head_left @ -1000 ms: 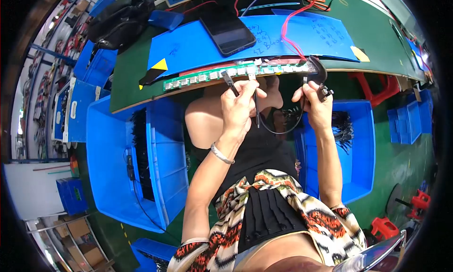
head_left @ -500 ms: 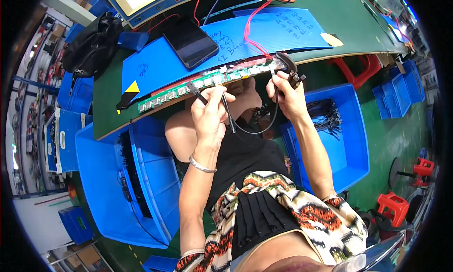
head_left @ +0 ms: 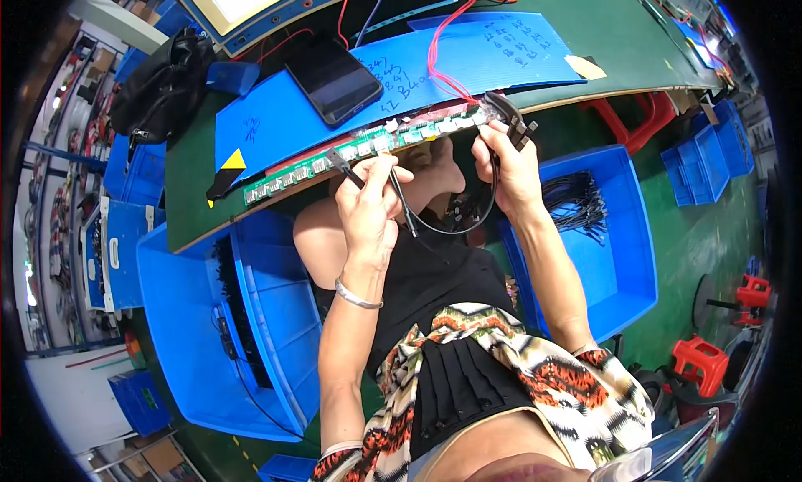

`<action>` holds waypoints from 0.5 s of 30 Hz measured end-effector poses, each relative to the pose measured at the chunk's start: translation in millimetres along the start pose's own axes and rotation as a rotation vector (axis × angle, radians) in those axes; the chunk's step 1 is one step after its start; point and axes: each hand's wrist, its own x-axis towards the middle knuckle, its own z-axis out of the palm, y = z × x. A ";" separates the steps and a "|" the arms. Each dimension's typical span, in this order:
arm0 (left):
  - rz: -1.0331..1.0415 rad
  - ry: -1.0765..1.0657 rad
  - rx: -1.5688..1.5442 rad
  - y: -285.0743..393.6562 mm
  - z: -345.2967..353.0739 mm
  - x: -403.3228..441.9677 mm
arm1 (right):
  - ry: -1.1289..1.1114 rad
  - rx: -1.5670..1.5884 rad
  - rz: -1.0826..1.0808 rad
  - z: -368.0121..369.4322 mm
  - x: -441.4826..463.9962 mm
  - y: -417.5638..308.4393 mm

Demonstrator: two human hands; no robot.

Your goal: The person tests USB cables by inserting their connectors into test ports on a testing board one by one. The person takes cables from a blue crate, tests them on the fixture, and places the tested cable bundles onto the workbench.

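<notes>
My left hand [head_left: 368, 200] pinches a black cable [head_left: 404, 205] close to the green circuit board strip [head_left: 309, 175] along the table's front edge. A black connector sticks out beyond its fingers on the left. My right hand [head_left: 511, 169] is closed on the cable's other end, near the right end of the strip, with black plugs [head_left: 524, 134] showing beside the fingers. Between the hands the cable hangs in a loop. Whether either plug sits in a socket is hidden by the fingertips. Red wires [head_left: 434, 52] run to the strip's right end, beside a dark curved piece [head_left: 506, 110].
A phone [head_left: 334, 79] lies on a blue plastic sheet [head_left: 276, 114]. A black bag [head_left: 163, 85] is at the left. Blue bins stand below: one with dark cables at left [head_left: 196, 398], another with bundled black cables [head_left: 576, 202] at right. Red stools [head_left: 700, 365] stand at right.
My right hand has shifted slightly, its fingertips a little higher and closer to the board's right end. My left hand stays nearly in place. The view has moved slightly.
</notes>
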 end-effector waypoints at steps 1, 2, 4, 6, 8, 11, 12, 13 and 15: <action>-0.003 0.000 0.001 0.1 0.1 -0.1 | -0.002 0.007 -0.006 -0.8 -0.2 1.1; -0.004 0.001 0.002 0.3 0.0 -0.2 | -0.005 0.008 -0.005 -2.1 -0.6 1.6; -0.016 0.035 0.001 0.0 0.7 0.6 | -0.031 0.037 -0.049 -1.6 0.9 3.8; -0.013 0.073 -0.008 1.5 5.0 -0.3 | -0.052 0.018 -0.077 0.6 -0.2 3.5; -0.023 0.065 -0.021 1.6 3.2 0.6 | -0.064 -0.011 -0.078 -0.4 1.4 3.6; -0.013 0.018 -0.039 1.6 0.6 -0.8 | -0.018 -0.016 -0.018 3.9 -0.4 -1.3; -0.018 0.008 -0.047 1.2 0.8 0.0 | -0.026 -0.021 -0.022 2.0 -0.3 -0.8; -0.025 -0.004 -0.055 0.2 0.1 -0.7 | -0.039 -0.038 0.000 -0.2 0.1 -1.0; -0.028 -0.006 0.001 -2.9 -2.9 -6.5 | -0.049 -0.061 0.006 -4.5 -5.9 -0.3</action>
